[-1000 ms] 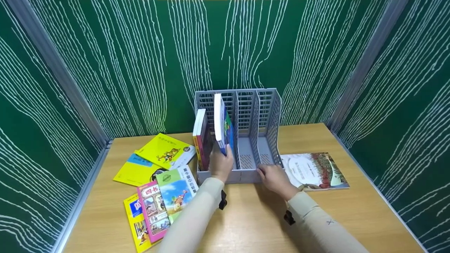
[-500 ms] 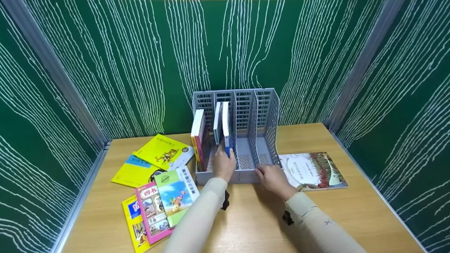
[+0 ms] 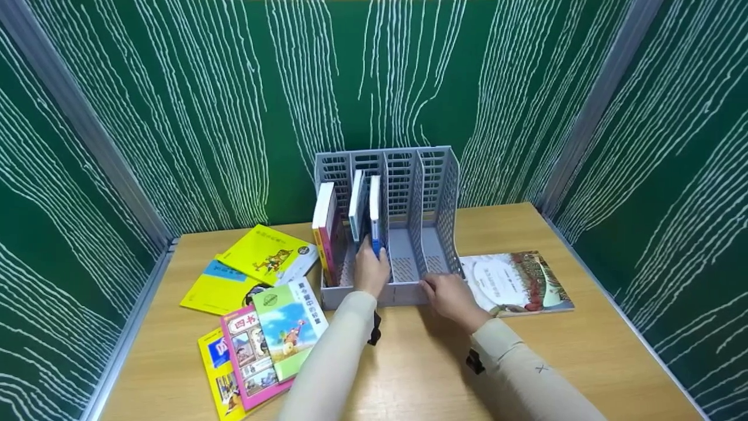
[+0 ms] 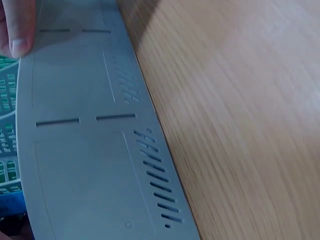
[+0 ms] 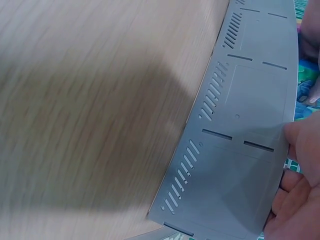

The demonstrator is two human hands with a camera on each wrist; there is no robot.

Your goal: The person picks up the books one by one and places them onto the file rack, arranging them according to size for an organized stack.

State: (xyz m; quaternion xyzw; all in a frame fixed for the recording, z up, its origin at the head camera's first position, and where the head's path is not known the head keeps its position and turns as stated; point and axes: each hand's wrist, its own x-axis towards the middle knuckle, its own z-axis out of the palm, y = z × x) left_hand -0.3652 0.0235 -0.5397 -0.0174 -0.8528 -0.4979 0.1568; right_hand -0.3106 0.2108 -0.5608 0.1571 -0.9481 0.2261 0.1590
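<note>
Lower than it was a second ago, the white-and-blue book (image 3: 374, 204) now stands in the second compartment from the left of the grey file rack (image 3: 409, 294), and a pale-edged book (image 3: 355, 207) shows just to its left, their upper edges apart. From where I stand, the left hand (image 3: 372, 272) pinches the white-and-blue book low down, thumb on its right side and fingers on its left. I can't make out whether the book's foot touches the rack's floor. The right hand (image 3: 453, 298) grips the rack's front rim toward its right end, where it was before.

The rack sits upright on the bench (image 3: 409, 356), out from the middle of the far edge. A pair of thick books (image 3: 326, 234) stands upright at its left end. Nearest the bench's far left corner, a yellow tiger book (image 3: 263, 251) lies partly over a yellow-and-blue book (image 3: 210, 286). Closer to the person, along the left edge side, a green-bordered book (image 3: 289, 333) overlaps a pink book (image 3: 248, 368), which overlaps another yellow book (image 3: 225, 383). Between the rack and the bench's right edge lies a white-and-brown book (image 3: 514, 280), flat and just beside the rack.
</note>
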